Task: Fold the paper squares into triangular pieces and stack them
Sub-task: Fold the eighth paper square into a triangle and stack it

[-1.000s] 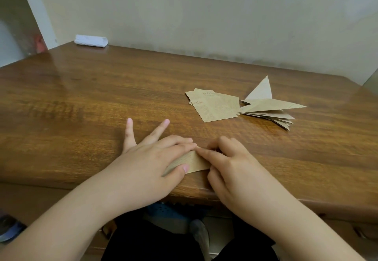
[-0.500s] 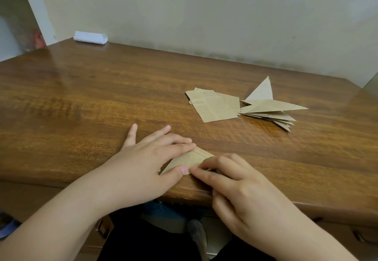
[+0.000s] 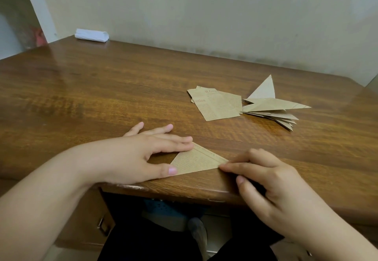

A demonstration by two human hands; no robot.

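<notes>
A folded paper triangle, tan with fine newspaper-style print, lies flat near the front edge of the wooden table, its long edge toward the person and its apex pointing away. The left hand rests on it with fingers extended and relaxed: the thumb tip presses the near left corner and the forefinger lies along the upper left edge. The right hand sits at the right corner, fingers curled, with the forefinger tip touching that corner; whether it pinches the paper or only presses it cannot be told.

Farther back and to the right lies a small pile of unfolded paper squares, printed side up. Just beside it, to the right and touching its edge, stands a stack of folded triangles, loosely fanned, with one point sticking up.

At the far left corner of the table, against the wall, lies a white folded cloth.
</notes>
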